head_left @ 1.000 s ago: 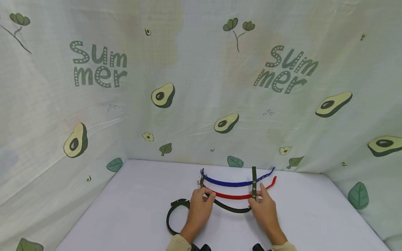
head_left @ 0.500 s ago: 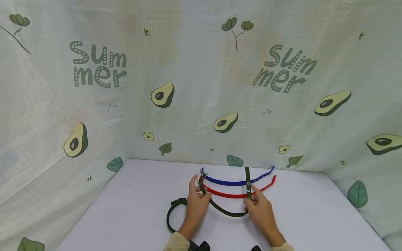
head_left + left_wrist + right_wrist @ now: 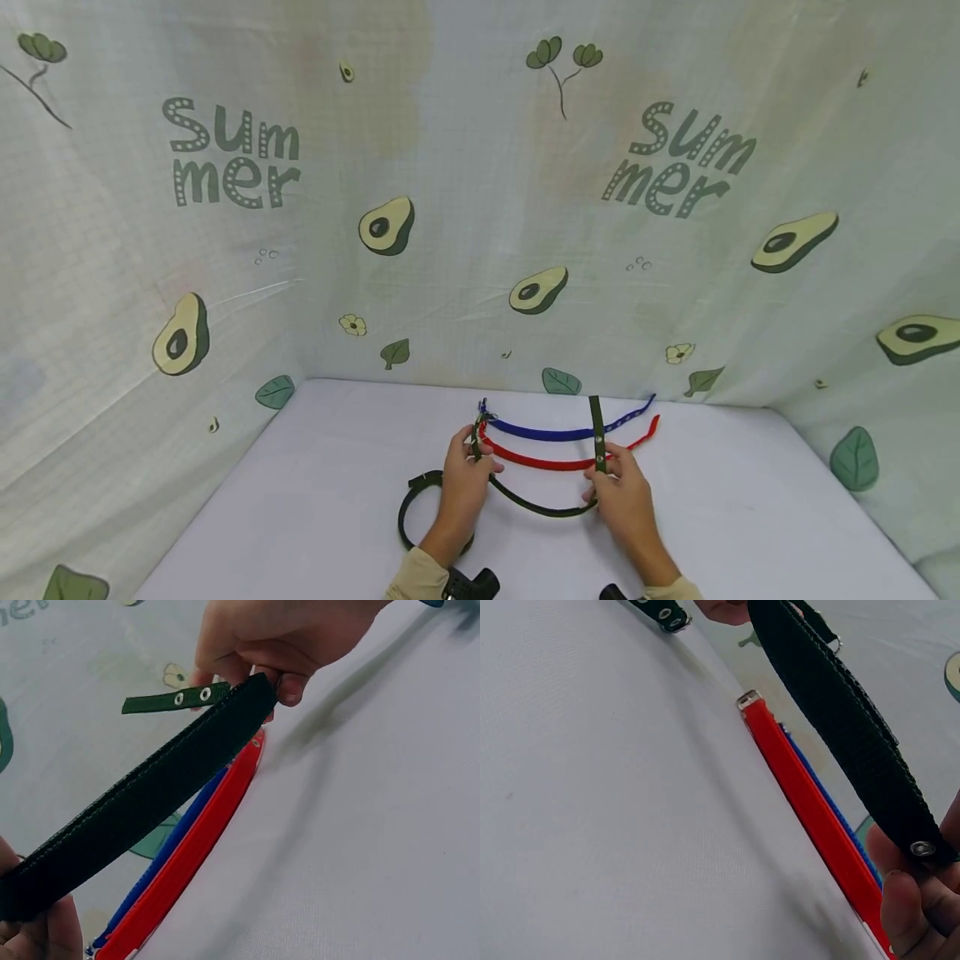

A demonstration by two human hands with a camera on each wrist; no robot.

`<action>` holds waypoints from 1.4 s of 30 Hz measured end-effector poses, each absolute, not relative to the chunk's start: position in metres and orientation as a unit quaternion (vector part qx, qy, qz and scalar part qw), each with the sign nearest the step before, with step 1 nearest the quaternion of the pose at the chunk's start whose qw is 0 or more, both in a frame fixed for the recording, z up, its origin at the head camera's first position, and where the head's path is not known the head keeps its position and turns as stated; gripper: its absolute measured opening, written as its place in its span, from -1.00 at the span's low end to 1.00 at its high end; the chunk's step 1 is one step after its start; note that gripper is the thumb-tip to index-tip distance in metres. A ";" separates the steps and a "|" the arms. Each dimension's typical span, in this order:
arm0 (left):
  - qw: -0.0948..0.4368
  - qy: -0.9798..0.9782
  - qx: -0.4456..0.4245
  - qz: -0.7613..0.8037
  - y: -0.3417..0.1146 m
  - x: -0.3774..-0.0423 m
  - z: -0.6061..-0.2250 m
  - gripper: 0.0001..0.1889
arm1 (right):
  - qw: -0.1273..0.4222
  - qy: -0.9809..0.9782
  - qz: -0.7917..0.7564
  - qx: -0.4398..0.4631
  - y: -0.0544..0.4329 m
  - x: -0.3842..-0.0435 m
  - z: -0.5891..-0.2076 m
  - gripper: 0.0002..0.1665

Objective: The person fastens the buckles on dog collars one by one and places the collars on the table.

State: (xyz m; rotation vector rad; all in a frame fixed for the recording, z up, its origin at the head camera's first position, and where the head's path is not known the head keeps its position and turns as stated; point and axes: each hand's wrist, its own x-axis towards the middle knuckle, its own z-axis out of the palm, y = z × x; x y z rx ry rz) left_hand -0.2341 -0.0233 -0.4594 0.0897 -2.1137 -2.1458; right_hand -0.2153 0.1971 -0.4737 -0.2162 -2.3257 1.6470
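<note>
A dark green collar (image 3: 536,507) with metal eyelets hangs in a shallow curve between both hands, raised over the white table. My left hand (image 3: 463,487) pinches it near its buckle end, which stands up past the fingers. With thumb and fingers, my right hand (image 3: 626,496) grips the eyelet end, whose tip points up and away. In the left wrist view the collar's broad band (image 3: 150,795) stretches from one hand to the other. The right wrist view shows an eyelet (image 3: 922,847) right at the right fingertips.
Beyond the hands, a red collar (image 3: 540,463) and a blue collar (image 3: 543,434) lie side by side on the table (image 3: 337,450). Another dark green collar (image 3: 405,510), curled into a loop, lies left of the left wrist. A printed cloth (image 3: 465,208) hangs behind the table.
My left hand has shifted left and tipped the buckle end more upright. The right hand has moved slightly left. The green collar keeps its sag between them.
</note>
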 end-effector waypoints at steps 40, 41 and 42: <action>0.049 -0.677 0.001 -0.735 -0.024 -0.229 -0.453 -0.63 | 0.112 -0.814 0.570 -0.025 0.181 -0.196 -0.462 -0.64; 0.050 -0.679 0.002 -0.732 -0.023 -0.229 -0.453 -0.66 | 0.113 -0.816 0.567 -0.026 0.180 -0.196 -0.463 -0.66; 0.051 -0.681 0.002 -0.730 -0.023 -0.229 -0.453 -0.68 | 0.113 -0.816 0.566 -0.028 0.180 -0.197 -0.463 -0.66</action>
